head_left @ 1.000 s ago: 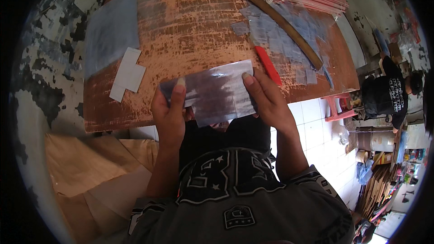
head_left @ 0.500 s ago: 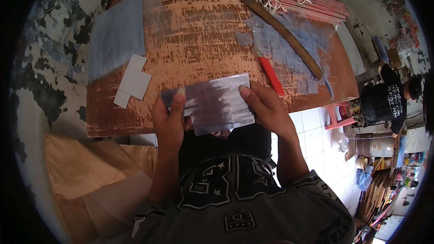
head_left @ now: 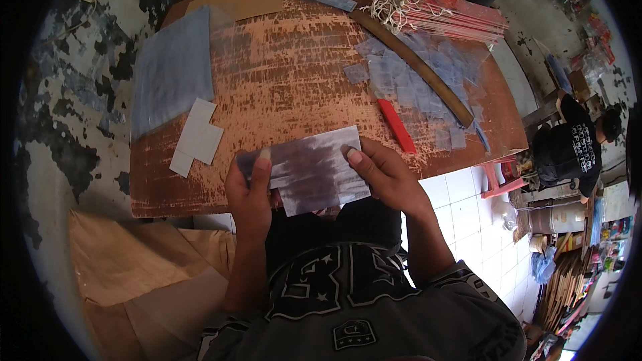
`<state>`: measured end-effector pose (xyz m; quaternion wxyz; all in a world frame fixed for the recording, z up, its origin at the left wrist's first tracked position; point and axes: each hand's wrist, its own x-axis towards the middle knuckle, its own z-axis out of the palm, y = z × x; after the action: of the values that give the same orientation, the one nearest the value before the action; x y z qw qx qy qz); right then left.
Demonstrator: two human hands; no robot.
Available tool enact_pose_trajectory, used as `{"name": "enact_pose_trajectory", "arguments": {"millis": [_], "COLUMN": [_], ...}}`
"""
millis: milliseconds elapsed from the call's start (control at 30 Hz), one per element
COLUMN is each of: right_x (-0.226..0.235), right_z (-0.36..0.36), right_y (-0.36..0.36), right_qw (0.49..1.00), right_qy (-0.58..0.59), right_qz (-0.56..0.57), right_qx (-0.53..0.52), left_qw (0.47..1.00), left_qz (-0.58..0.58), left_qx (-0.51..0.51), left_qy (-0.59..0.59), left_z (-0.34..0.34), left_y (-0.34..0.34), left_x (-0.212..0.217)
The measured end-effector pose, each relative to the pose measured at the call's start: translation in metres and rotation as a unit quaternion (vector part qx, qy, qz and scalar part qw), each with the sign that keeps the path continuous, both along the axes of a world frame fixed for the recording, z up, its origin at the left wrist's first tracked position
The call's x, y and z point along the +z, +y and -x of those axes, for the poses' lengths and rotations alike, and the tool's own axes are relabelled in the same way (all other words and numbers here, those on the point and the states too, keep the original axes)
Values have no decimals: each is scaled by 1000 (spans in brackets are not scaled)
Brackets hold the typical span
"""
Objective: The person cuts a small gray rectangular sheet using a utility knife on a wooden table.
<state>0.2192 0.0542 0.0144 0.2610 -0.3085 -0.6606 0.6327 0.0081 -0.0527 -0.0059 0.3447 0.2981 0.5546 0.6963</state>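
Between my two hands, over the table's near edge, is a shiny translucent plastic sheet [head_left: 311, 170], roughly rectangular with a step cut out of its lower left corner. My left hand [head_left: 253, 177] pinches its left end, thumb on top. The right end is gripped by my right hand [head_left: 386, 172], thumb also on top; the fingers of both hands are mostly hidden beneath. A white stepped card piece [head_left: 196, 138] lies on the worn brown table [head_left: 287, 80] beyond my left hand. Past my right hand lies a red flat strip-like tool [head_left: 396, 126].
A large bluish plastic sheet [head_left: 172, 70] covers the table's left side. At right are many small clear plastic pieces [head_left: 401, 77] under a curved wooden strip [head_left: 414, 63]. Pink bundles with white cords [head_left: 441, 17] lie behind. Two other people [head_left: 574, 147] are nearby; a red stool [head_left: 501, 179] stands right.
The whole scene sits slightly lower in the picture, as the view has tilted up a little. Both hands keep hold of the plastic sheet in nearly the same pose.
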Motion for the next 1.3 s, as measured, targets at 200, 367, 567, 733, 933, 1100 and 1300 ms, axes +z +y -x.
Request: {"name": "enact_pose_trajectory", "arguments": {"millis": [200,367,567,733,933,1100,1300], "right_x": [6,1,-8,-2,-7,-9,-20], "right_z": [-2,-5,-10,-10,-8,-11,-17], "right_y": [-2,-5,-1,-3,-4,-1,4], "right_qw": [996,996,995,991,985,994,997], "right_qy": [-26,-6,13,51,87,55,54], "right_qz": [87,86,95,118,141,87,52], "right_qx": [27,21,22,44,50,24,-12], "left_qw": [999,998,991,979,967,984,985], "left_qz": [5,12,-30,-44,-55,-34,-19], "left_qx": [15,5,-23,-32,-62,-37,-47], "left_qy": [-44,-62,-125,-196,-241,-173,-164], "left_z": [-2,-5,-5,-4,-6,-7,-3], "left_y": [-1,1,6,8,7,6,2], "left_x": [3,4,-5,-10,-8,-10,3]}}
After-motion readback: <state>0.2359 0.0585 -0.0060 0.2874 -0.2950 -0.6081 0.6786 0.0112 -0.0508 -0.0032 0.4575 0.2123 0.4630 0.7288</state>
